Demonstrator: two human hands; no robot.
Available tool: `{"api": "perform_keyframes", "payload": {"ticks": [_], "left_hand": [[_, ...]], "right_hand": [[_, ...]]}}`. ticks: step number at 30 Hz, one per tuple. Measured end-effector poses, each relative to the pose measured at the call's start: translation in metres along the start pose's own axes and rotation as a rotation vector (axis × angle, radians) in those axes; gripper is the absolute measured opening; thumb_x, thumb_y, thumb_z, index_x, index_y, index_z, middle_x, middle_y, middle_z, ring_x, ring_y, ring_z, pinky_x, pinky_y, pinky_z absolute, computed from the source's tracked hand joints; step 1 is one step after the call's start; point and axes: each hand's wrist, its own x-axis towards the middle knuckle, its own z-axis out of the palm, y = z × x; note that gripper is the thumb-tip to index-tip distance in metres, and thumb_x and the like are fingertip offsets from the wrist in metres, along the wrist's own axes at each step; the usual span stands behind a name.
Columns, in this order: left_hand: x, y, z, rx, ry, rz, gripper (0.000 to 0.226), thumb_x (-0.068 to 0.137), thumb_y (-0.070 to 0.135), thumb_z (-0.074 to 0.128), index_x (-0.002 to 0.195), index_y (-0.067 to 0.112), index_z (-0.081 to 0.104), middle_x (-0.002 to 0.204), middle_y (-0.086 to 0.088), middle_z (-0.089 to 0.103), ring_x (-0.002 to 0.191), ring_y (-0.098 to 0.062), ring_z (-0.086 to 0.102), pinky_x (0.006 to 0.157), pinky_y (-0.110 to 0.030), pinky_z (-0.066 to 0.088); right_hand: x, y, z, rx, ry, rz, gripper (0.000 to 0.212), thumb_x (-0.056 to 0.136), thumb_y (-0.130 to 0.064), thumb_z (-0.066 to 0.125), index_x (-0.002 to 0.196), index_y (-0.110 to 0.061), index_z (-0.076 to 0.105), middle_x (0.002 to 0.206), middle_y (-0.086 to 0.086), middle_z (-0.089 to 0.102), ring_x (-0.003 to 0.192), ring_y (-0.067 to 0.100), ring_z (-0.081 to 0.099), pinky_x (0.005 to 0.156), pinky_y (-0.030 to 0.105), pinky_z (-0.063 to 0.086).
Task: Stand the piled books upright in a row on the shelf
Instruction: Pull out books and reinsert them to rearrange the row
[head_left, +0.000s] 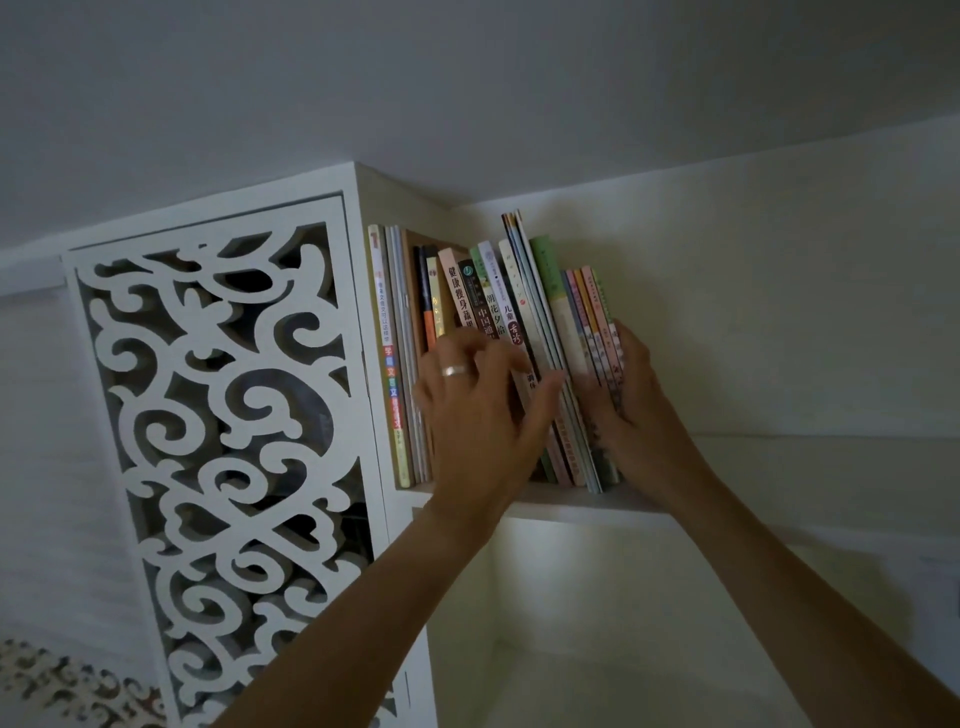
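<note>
A: Head view is showing a row of books (498, 353) standing on the white shelf (582, 506), top compartment, just right of the carved lattice panel (218, 447). Most are leaning left.

B: Hands?

A: Left hand (478, 400), wearing a ring (453, 370), is lying over the spines mid-row, fingers spread and only lightly bent, thumb reaching right toward the tall thin ones. I'm reading it as pressing, not grasping. Right hand (631, 395) is sitting flat against the outer cover of the last book on the right end, fingers straight up along it, bracing the row. Neither hand is clenched round anything.

B: So the books are lying between the two hands?

A: The right part of the row is, yes. The leftmost few by the shelf wall are standing outside the left hand.

B: Handling?

A: Judging by looks: thin paperbacks at the right end, light but floppy, probably sliding and fanning out if let go. Thicker ones mid-row are looking stiffer and heavier. Glossy covers, maybe slippery. Best hold is likely flat palms squeezing from both ends, low on the covers, not pinching spine tops.

B: Piled ones left?

A: None showing here; the lower compartment is looking dim.
</note>
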Motion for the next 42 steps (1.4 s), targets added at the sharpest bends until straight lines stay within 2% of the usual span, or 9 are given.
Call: {"api": "perform_keyframes", "payload": {"ticks": [2,7,11,14,19,26,30,35,42], "left_hand": [[0.010,0.017,0.002,0.131,-0.067,0.010,0.046,0.097,0.066,0.048,0.099,0.024,0.066,0.117,0.001,0.055,0.112,-0.011,0.044,0.094,-0.027,0.028],[0.025,0.032,0.012,0.133,-0.117,-0.125,0.025,0.094,0.040,0.064,0.086,0.017,0.064,0.101,-0.006,0.059,0.095,-0.024,0.056,0.088,-0.043,0.051],[0.024,0.045,0.003,-0.013,-0.029,-0.133,0.022,0.088,0.026,0.065,0.076,0.022,0.047,0.095,0.001,0.048,0.086,-0.015,0.046,0.072,-0.028,0.046],[0.009,0.055,-0.002,-0.103,-0.043,-0.147,0.014,0.095,0.030,0.062,0.096,0.020,0.052,0.110,-0.002,0.053,0.089,-0.011,0.052,0.067,-0.018,0.047],[0.000,0.063,0.002,-0.220,-0.265,-0.279,0.052,0.102,0.028,0.061,0.141,0.013,0.030,0.131,-0.006,0.063,0.091,-0.009,0.066,0.069,-0.011,0.057],[-0.001,0.074,-0.005,-0.141,-0.265,-0.335,0.075,0.106,0.013,0.051,0.164,0.021,0.005,0.127,-0.012,0.061,0.080,-0.003,0.057,0.067,-0.010,0.047],[-0.002,0.085,-0.011,-0.079,-0.257,-0.305,0.080,0.106,0.012,0.047,0.166,0.029,-0.004,0.141,-0.015,0.049,0.096,-0.008,0.048,0.082,-0.019,0.044],[-0.003,0.082,-0.021,-0.197,-0.191,-0.300,0.077,0.103,0.005,0.051,0.167,0.024,0.012,0.142,-0.017,0.050,0.105,-0.012,0.056,0.096,-0.042,0.060],[-0.024,0.084,-0.069,-0.259,-0.166,-0.261,0.080,0.098,0.001,0.050,0.162,0.038,0.019,0.129,-0.013,0.057,0.096,-0.028,0.068,0.075,-0.043,0.065]], "right_hand": [[0.001,-0.001,-0.002,0.012,-0.001,0.001,0.068,0.101,-0.046,0.051,0.159,-0.025,0.021,0.131,-0.028,0.052,0.116,-0.012,0.058,0.087,0.010,0.052],[0.002,0.009,-0.002,-0.049,0.044,0.029,0.071,0.098,-0.055,0.054,0.155,-0.025,0.025,0.138,-0.006,0.058,0.116,0.006,0.063,0.084,0.012,0.051],[0.003,0.014,-0.002,-0.114,0.057,0.024,0.067,0.096,-0.063,0.050,0.148,-0.022,0.039,0.130,-0.005,0.060,0.112,0.010,0.063,0.080,0.011,0.048],[0.003,0.020,-0.001,-0.134,0.061,0.034,0.067,0.095,-0.071,0.045,0.145,-0.026,0.042,0.124,-0.004,0.060,0.106,0.010,0.064,0.079,0.017,0.050],[0.003,0.024,0.001,-0.130,0.071,0.066,0.064,0.094,-0.066,0.047,0.146,-0.031,0.038,0.130,0.000,0.059,0.112,0.018,0.062,0.091,0.038,0.057],[0.002,0.021,0.002,-0.180,0.105,0.038,0.072,0.093,-0.072,0.043,0.147,-0.026,0.039,0.132,0.004,0.058,0.112,0.019,0.061,0.080,0.013,0.045],[-0.003,0.010,0.000,-0.248,0.123,0.037,0.069,0.097,-0.052,0.061,0.153,-0.021,0.033,0.142,0.007,0.049,0.113,0.012,0.053,0.078,0.006,0.035],[-0.009,-0.004,-0.001,-0.307,0.118,0.028,0.072,0.099,-0.050,0.055,0.157,-0.019,0.026,0.146,0.009,0.046,0.124,0.024,0.054,0.089,0.027,0.044],[-0.008,-0.006,0.002,-0.370,0.152,-0.071,0.069,0.100,-0.047,0.058,0.155,-0.016,0.030,0.141,0.009,0.048,0.115,0.021,0.056,0.085,0.030,0.050]]}}
